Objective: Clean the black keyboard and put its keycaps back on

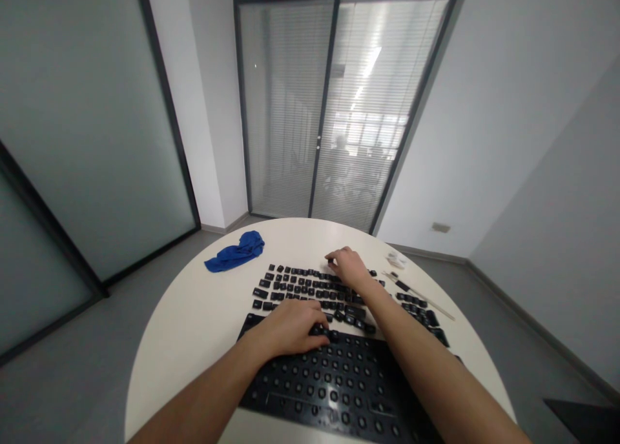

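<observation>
Keyboard (334,392) on bench (174,328), long axis side to side, right end slanting nearer body. Left hand (295,326) nearer, fingers curled at keyboard's far edge; cannot tell if gripping. Right hand (349,268) beyond loose keys (259,293), pinching small black key (331,261).

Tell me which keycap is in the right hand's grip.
The black keycap pinched by the right hand, at the far side; the keycaps laid out in rows just lie on the table.
</observation>
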Demonstrator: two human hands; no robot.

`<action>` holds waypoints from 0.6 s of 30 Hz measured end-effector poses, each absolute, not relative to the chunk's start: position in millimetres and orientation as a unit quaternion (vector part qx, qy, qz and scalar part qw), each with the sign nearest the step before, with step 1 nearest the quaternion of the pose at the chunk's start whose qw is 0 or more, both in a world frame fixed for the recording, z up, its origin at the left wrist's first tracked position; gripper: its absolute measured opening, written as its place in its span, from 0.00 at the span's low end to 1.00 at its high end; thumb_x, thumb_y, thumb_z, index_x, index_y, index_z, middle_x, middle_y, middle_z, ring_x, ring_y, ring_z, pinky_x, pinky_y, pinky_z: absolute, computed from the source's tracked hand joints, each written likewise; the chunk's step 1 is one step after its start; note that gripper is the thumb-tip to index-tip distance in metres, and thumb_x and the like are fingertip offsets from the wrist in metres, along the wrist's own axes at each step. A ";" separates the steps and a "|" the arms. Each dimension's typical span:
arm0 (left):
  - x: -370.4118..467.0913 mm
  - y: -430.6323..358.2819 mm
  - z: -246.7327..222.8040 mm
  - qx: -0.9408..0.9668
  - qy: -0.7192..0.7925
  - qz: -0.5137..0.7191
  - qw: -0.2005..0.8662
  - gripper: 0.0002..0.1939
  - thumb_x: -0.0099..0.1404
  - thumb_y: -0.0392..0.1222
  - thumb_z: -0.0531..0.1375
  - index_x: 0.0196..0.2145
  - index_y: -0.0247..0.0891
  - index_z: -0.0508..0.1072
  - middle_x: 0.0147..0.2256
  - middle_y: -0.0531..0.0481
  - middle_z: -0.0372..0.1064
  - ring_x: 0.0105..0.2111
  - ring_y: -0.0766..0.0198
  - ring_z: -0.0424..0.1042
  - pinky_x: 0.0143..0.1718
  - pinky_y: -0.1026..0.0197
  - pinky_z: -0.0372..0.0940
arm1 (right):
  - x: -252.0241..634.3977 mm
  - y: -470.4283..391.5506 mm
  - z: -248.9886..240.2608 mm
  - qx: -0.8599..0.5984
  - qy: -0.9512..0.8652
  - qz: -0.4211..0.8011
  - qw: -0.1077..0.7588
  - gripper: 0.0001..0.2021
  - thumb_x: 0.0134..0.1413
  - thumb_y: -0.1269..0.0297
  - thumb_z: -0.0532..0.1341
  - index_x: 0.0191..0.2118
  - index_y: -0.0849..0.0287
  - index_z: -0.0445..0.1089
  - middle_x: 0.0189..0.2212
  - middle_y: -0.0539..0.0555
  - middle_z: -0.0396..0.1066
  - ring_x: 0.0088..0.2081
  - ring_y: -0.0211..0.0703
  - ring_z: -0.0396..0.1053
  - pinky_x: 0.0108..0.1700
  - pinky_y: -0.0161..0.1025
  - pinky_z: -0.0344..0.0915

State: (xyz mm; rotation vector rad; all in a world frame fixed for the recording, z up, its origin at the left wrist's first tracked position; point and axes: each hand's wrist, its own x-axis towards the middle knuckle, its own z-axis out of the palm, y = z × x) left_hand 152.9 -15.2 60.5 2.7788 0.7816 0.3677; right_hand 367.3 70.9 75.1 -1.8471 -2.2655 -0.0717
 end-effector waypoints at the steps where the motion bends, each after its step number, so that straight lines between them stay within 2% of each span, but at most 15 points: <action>1: 153.0 -15.1 60.3 0.949 0.267 0.125 0.114 0.10 0.65 0.49 0.63 0.42 0.44 0.78 0.41 0.50 0.75 0.40 0.56 0.74 0.38 0.59 0.65 | 365.6 63.4 79.6 -0.622 -0.773 -0.020 0.124 0.15 0.61 0.68 0.59 0.52 0.58 0.76 0.48 0.59 0.77 0.53 0.52 0.68 0.56 0.43 0.60; 4: 153.5 -15.1 60.4 0.948 0.270 0.126 0.111 0.11 0.65 0.49 0.64 0.42 0.44 0.78 0.40 0.50 0.75 0.41 0.56 0.74 0.39 0.59 0.65 | 363.0 31.3 92.3 -0.605 -0.778 -0.002 0.168 0.16 0.62 0.67 0.58 0.53 0.57 0.74 0.48 0.56 0.77 0.47 0.47 0.73 0.52 0.39 0.64; 6: 153.8 -15.2 60.8 0.948 0.272 0.126 0.111 0.11 0.65 0.49 0.64 0.42 0.44 0.78 0.40 0.50 0.74 0.41 0.56 0.74 0.39 0.59 0.65 | 364.2 4.5 97.6 -0.597 -0.778 0.013 0.198 0.16 0.61 0.65 0.58 0.53 0.56 0.75 0.43 0.55 0.79 0.42 0.45 0.75 0.48 0.39 0.67; 8: 154.0 -15.6 61.2 0.948 0.272 0.125 0.111 0.11 0.65 0.49 0.63 0.42 0.43 0.78 0.40 0.49 0.74 0.40 0.56 0.74 0.39 0.59 0.65 | 367.3 -22.6 98.4 -0.584 -0.763 0.080 0.267 0.14 0.57 0.66 0.62 0.49 0.56 0.77 0.36 0.54 0.79 0.37 0.46 0.75 0.44 0.40 0.69; 10: 154.2 -16.0 61.4 0.948 0.273 0.124 0.110 0.10 0.65 0.48 0.63 0.41 0.43 0.78 0.40 0.49 0.74 0.40 0.56 0.74 0.40 0.59 0.65 | 371.7 -46.3 94.1 -0.571 -0.750 0.145 0.302 0.14 0.54 0.67 0.64 0.47 0.57 0.78 0.35 0.53 0.79 0.35 0.45 0.75 0.41 0.40 0.70; 13: 154.4 -16.6 61.6 0.947 0.275 0.120 0.115 0.09 0.65 0.47 0.63 0.41 0.43 0.78 0.41 0.50 0.74 0.40 0.57 0.74 0.41 0.60 0.65 | 379.3 -71.7 81.0 -0.575 -0.729 0.218 0.300 0.13 0.51 0.69 0.64 0.44 0.57 0.78 0.34 0.53 0.79 0.35 0.45 0.76 0.40 0.39 0.70; 18: 155.0 -17.3 61.7 0.947 0.276 0.115 0.120 0.10 0.66 0.48 0.63 0.42 0.43 0.78 0.41 0.49 0.74 0.40 0.58 0.73 0.41 0.60 0.65 | 388.4 -89.4 60.8 -0.594 -0.709 0.253 0.283 0.12 0.50 0.68 0.65 0.42 0.56 0.79 0.33 0.52 0.79 0.35 0.47 0.75 0.40 0.41 0.69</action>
